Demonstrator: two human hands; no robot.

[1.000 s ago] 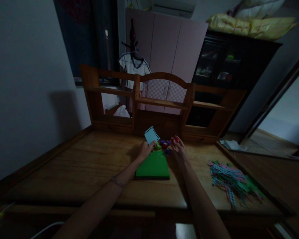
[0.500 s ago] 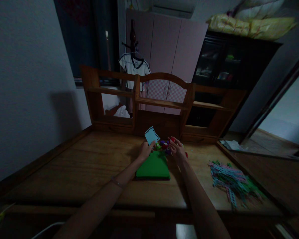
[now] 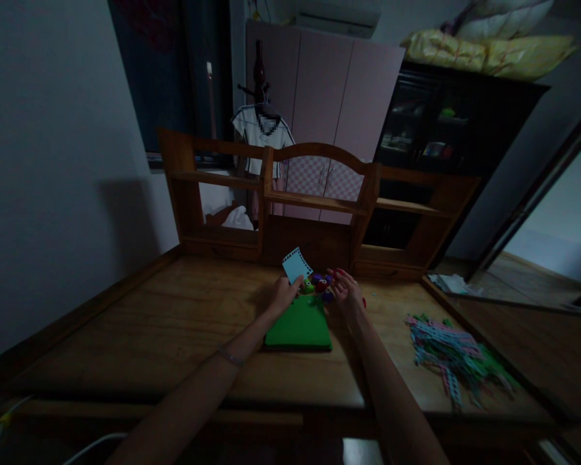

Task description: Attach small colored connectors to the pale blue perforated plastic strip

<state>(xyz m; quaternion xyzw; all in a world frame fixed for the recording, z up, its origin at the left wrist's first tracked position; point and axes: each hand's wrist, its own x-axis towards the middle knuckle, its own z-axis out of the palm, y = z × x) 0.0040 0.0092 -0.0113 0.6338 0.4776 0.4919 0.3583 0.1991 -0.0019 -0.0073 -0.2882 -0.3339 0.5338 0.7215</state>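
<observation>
My left hand [image 3: 283, 294] pinches a light blue paper piece [image 3: 296, 265] with a perforated edge and holds it upright above the far end of a green pad [image 3: 299, 325]. Just right of it my right hand [image 3: 345, 292] rests with fingers curled among several small coloured toys [image 3: 318, 283], green, red and purple, at the pad's far edge. Whether those fingers grip one of them is too dark to tell. A small red piece [image 3: 363, 301] lies just right of that hand. Both forearms stretch forward over the wooden desk [image 3: 150, 323].
A heap of pastel paper strips [image 3: 452, 360] lies on the desk's right side. A wooden shelf unit [image 3: 319, 203] stands along the desk's back edge. Behind it are a pink wardrobe, a hanging shirt and a dark cabinet. White cables hang at the bottom left.
My right hand has lowered from a raised pose holding a red bit down onto the toys. The left hand and the blue paper have stayed in place.
</observation>
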